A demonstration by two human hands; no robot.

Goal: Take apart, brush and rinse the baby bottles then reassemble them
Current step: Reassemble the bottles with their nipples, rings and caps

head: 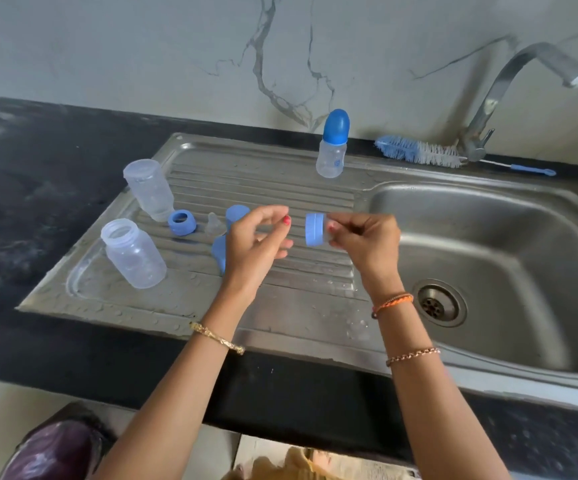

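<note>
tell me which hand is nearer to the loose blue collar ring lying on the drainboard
Left. The left hand hovers just to the right of the blue collar ring, with a clear teat between them. The right hand is farther right, toward the basin, holding another blue ring.

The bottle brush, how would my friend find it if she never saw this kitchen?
Start at the steel sink and look along its back rim, at the foot of the tap. The bottle brush lies flat there. Only it has fuzzy blue-and-white bristles and a thin handle.
</note>
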